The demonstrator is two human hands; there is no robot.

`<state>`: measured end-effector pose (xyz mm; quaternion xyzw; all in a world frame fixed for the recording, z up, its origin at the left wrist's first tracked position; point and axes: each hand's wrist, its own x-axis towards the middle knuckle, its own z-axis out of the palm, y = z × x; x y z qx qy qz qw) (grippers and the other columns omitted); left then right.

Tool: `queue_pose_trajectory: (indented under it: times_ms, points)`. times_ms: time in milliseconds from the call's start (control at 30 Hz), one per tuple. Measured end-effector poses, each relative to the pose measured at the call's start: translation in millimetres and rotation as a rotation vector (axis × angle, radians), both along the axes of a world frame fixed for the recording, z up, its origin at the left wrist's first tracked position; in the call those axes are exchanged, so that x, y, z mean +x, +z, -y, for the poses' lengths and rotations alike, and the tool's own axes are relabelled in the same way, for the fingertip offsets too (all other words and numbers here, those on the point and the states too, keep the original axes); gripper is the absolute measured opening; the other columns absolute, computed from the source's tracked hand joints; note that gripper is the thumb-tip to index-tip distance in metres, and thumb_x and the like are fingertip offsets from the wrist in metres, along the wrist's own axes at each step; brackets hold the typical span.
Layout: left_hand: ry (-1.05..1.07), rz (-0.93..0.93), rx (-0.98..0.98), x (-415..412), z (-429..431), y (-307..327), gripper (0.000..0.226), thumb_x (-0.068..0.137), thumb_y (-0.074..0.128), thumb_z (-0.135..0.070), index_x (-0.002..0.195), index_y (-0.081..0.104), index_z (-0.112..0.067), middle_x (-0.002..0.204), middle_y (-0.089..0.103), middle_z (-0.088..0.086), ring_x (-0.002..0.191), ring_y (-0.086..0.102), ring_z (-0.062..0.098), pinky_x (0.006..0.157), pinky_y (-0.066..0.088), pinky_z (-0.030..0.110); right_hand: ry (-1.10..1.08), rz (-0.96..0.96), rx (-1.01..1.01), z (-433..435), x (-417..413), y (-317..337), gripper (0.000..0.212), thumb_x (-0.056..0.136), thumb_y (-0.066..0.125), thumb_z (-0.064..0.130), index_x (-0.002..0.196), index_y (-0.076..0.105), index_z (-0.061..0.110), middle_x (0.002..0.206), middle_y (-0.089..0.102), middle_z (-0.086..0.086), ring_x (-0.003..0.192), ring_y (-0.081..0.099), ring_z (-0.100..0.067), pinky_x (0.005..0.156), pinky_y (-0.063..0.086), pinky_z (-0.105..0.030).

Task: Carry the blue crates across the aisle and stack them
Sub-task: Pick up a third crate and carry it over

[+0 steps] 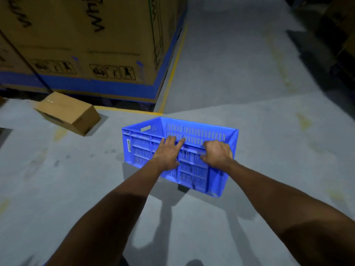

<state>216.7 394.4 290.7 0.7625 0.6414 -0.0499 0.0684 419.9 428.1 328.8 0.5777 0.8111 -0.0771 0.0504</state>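
One blue slotted plastic crate (194, 131) sits on the grey floor in the middle of the view, empty inside. Both my arms reach forward to its near long wall. My left hand (168, 153) lies on the near rim with its fingers fairly straight and spread, fingertips over the edge. My right hand (217, 152) grips the near rim further right, fingers curled over the edge and thumb on the outer wall. No other blue crate shows.
Large cardboard cartons (92, 45) with blue bands stand at the back left. A small brown box (67, 112) lies tilted on the floor to the left. A yellow floor line (172, 72) runs along the cartons. The aisle floor (240, 64) stretches ahead to dark racking at right.
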Motion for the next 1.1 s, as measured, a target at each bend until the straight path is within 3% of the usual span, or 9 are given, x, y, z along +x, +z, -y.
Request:
queue_pose_trajectory:
  times_ms: [200, 267, 367, 467, 600, 733, 900, 1033, 1100]
  points:
    - [0.003, 0.124, 0.103, 47.6, -15.3, 189.2, 0.082, 0.062, 0.073, -0.069, 0.114, 0.045, -0.011, 0.117, 0.055, 0.011, 0.119, 0.047, 0.031, 0.115, 0.014, 0.056, 0.014, -0.108, 0.039, 8.4, 45.5, 181.4, 0.046, 0.076, 0.068, 0.052, 0.114, 0.063, 0.025, 0.115, 0.068, -0.007, 0.109, 0.062, -0.029, 0.085, 0.050, -0.037]
    - [-0.050, 0.133, 0.077, 59.4, -18.3, 240.7, 0.085, 0.060, 0.072, -0.073, 0.112, 0.047, -0.011, 0.113, 0.062, 0.011, 0.112, 0.054, 0.031, 0.110, 0.025, 0.051, 0.010, -0.125, 0.048, 9.6, 61.8, 229.6, 0.054, 0.074, 0.071, 0.055, 0.119, 0.062, 0.026, 0.119, 0.067, -0.007, 0.112, 0.061, -0.029, 0.086, 0.049, -0.037]
    - [-0.077, 0.222, 0.034, 67.5, -21.7, 303.7, 0.080, 0.062, 0.074, -0.071, 0.110, 0.050, -0.012, 0.112, 0.065, 0.012, 0.102, 0.060, 0.035, 0.082, 0.046, 0.041, 0.024, -0.128, 0.080, 8.3, 76.5, 288.5, 0.059, 0.071, 0.075, 0.059, 0.120, 0.062, 0.027, 0.115, 0.068, -0.007, 0.107, 0.062, -0.030, 0.079, 0.048, -0.035]
    - [-0.105, 0.279, -0.009, 74.5, -20.4, 345.7, 0.073, 0.066, 0.074, -0.068, 0.109, 0.057, -0.012, 0.103, 0.066, 0.010, 0.092, 0.061, 0.030, 0.077, 0.050, 0.040, 0.041, -0.116, 0.127, 13.5, 82.4, 332.0, 0.058, 0.071, 0.076, 0.059, 0.117, 0.064, 0.026, 0.110, 0.069, -0.004, 0.103, 0.063, -0.029, 0.072, 0.041, -0.031]
    - [-0.200, 0.352, -0.041, 87.7, -16.3, 380.6, 0.059, 0.069, 0.074, -0.064, 0.107, 0.065, -0.019, 0.090, 0.068, 0.002, 0.080, 0.060, 0.024, 0.065, 0.043, 0.032, 0.051, -0.059, 0.210, 22.4, 94.6, 372.5, 0.052, 0.071, 0.073, 0.061, 0.108, 0.066, 0.025, 0.104, 0.070, -0.003, 0.096, 0.063, -0.027, 0.067, 0.038, -0.029]
    - [-0.268, 0.356, -0.021, 109.5, -18.4, 403.6, 0.058, 0.066, 0.074, -0.067, 0.095, 0.065, -0.018, 0.081, 0.067, 0.004, 0.073, 0.060, 0.024, 0.063, 0.044, 0.036, 0.004, -0.041, 0.241, 34.5, 115.7, 399.6, 0.055, 0.068, 0.072, 0.066, 0.105, 0.067, 0.025, 0.102, 0.070, -0.001, 0.093, 0.063, -0.025, 0.070, 0.045, -0.033]
    - [-0.372, 0.304, -0.021, 157.2, -20.4, 429.6, 0.051, 0.070, 0.076, -0.061, 0.088, 0.061, -0.015, 0.070, 0.058, -0.002, 0.062, 0.051, 0.016, 0.054, 0.034, 0.030, -0.100, -0.028, 0.271, 58.4, 159.7, 411.8, 0.053, 0.075, 0.067, 0.065, 0.111, 0.065, 0.026, 0.105, 0.069, 0.001, 0.093, 0.062, -0.023, 0.069, 0.042, -0.032]
    - [-0.475, 0.297, -0.022, 214.4, -20.9, 439.9, 0.039, 0.081, 0.069, -0.054, 0.092, 0.057, -0.018, 0.095, 0.067, 0.009, 0.079, 0.056, 0.024, 0.065, 0.037, 0.031, -0.193, -0.019, 0.323, 81.3, 215.5, 416.0, 0.054, 0.078, 0.063, 0.067, 0.117, 0.063, 0.029, 0.110, 0.068, 0.000, 0.100, 0.062, -0.025, 0.071, 0.042, -0.034]
    - [-0.512, 0.262, -0.001, 250.3, -19.8, 447.9, 0.051, 0.085, 0.064, -0.055, 0.116, 0.058, -0.015, 0.119, 0.064, 0.011, 0.099, 0.059, 0.027, 0.078, 0.041, 0.032, -0.247, -0.012, 0.345, 92.5, 247.7, 423.1, 0.054, 0.079, 0.062, 0.067, 0.117, 0.062, 0.029, 0.110, 0.068, -0.001, 0.100, 0.062, -0.025, 0.072, 0.043, -0.035]
